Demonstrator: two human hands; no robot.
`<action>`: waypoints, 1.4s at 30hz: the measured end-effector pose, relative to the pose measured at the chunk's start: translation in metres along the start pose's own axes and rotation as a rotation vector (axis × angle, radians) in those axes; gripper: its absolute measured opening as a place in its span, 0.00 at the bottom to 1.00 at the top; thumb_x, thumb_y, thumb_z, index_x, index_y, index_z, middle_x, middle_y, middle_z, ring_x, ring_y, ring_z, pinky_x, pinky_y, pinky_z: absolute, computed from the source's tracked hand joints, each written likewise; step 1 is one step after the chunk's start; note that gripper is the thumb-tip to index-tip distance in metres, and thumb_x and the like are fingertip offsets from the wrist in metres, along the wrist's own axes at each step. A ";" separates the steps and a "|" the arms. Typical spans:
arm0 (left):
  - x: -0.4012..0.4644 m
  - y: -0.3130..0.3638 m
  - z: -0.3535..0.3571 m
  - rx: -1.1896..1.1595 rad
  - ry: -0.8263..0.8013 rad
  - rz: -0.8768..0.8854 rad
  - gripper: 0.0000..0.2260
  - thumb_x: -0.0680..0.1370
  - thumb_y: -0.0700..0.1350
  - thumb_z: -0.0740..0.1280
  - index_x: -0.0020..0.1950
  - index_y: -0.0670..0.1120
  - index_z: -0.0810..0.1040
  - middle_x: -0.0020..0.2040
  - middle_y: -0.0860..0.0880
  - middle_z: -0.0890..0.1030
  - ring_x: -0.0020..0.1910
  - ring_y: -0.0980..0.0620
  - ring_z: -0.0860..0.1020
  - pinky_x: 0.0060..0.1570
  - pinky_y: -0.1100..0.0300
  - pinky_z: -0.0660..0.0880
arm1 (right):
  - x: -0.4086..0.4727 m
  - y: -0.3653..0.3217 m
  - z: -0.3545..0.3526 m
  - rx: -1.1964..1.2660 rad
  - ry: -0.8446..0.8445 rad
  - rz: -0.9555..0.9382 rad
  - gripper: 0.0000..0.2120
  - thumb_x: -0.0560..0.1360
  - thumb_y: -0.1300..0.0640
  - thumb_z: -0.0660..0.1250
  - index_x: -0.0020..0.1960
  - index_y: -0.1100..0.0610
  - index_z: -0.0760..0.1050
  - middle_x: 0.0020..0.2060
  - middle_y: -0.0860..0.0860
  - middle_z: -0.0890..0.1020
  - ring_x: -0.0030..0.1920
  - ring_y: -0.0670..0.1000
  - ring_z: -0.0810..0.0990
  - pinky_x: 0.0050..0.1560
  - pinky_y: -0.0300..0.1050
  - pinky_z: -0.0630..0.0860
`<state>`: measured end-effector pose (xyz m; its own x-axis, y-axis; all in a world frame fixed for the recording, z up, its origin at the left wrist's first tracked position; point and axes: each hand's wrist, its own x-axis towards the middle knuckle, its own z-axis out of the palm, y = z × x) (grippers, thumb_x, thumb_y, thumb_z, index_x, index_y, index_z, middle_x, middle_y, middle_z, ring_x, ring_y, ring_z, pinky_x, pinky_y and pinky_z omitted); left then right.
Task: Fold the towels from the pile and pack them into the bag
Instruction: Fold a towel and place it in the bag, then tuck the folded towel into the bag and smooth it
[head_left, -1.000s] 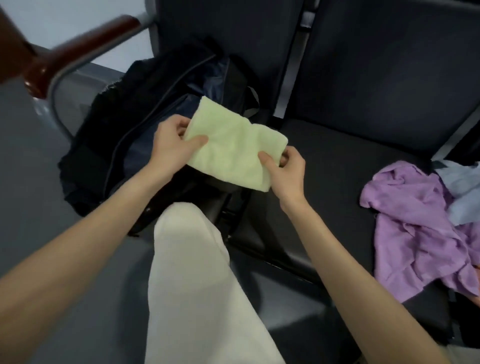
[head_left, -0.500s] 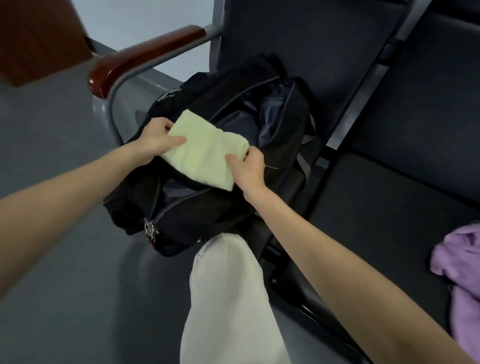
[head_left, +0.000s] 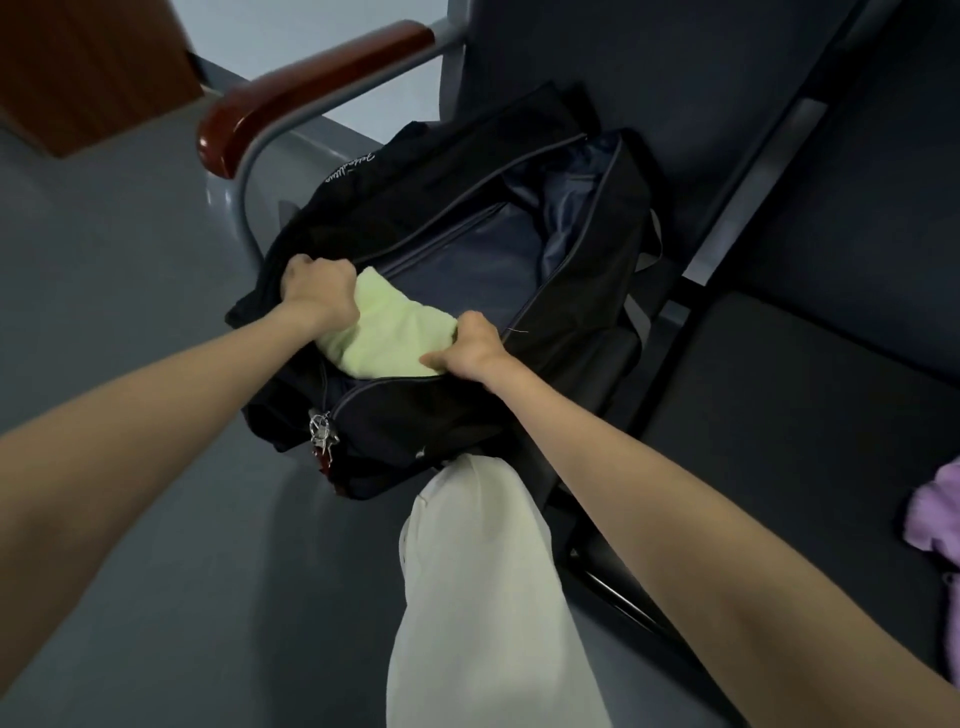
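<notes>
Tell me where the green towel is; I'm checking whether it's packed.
In the head view the green towel sits left of centre, in the near end of the open black bag, held between the left hand and right hand.

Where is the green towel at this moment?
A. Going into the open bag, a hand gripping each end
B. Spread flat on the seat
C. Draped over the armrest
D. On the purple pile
A: the green towel sits in the bag opening, gripped by left hand and right hand.

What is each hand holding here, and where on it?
Both hold the folded green towel: left hand grips its far-left end, right hand its near-right edge, inside the bag.
</notes>
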<state>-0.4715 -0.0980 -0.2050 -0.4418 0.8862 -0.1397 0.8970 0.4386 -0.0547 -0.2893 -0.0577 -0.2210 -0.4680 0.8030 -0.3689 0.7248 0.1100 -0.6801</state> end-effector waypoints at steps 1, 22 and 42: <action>-0.001 0.002 0.000 0.035 0.005 0.004 0.02 0.73 0.38 0.65 0.41 0.43 0.73 0.43 0.42 0.81 0.45 0.40 0.78 0.58 0.52 0.66 | -0.002 -0.001 0.000 -0.030 0.001 -0.015 0.25 0.71 0.55 0.74 0.62 0.63 0.68 0.60 0.58 0.75 0.62 0.57 0.73 0.54 0.44 0.70; -0.104 0.229 -0.043 -0.225 0.063 0.548 0.24 0.78 0.49 0.64 0.72 0.43 0.67 0.67 0.40 0.73 0.64 0.38 0.71 0.61 0.48 0.70 | -0.201 0.216 -0.161 -0.226 0.442 0.084 0.30 0.76 0.59 0.67 0.73 0.64 0.58 0.67 0.62 0.68 0.66 0.61 0.69 0.66 0.51 0.68; -0.227 0.569 0.018 -0.159 -0.231 1.307 0.27 0.80 0.52 0.62 0.76 0.44 0.61 0.74 0.44 0.66 0.72 0.45 0.65 0.70 0.51 0.64 | -0.382 0.440 -0.233 -0.004 0.891 0.337 0.25 0.73 0.65 0.67 0.67 0.70 0.66 0.60 0.67 0.74 0.61 0.66 0.71 0.62 0.56 0.66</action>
<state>0.1393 -0.0520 -0.2226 0.7610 0.6276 -0.1644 0.6387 -0.6802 0.3596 0.3258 -0.1793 -0.2315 0.3220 0.9438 0.0746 0.7539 -0.2080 -0.6232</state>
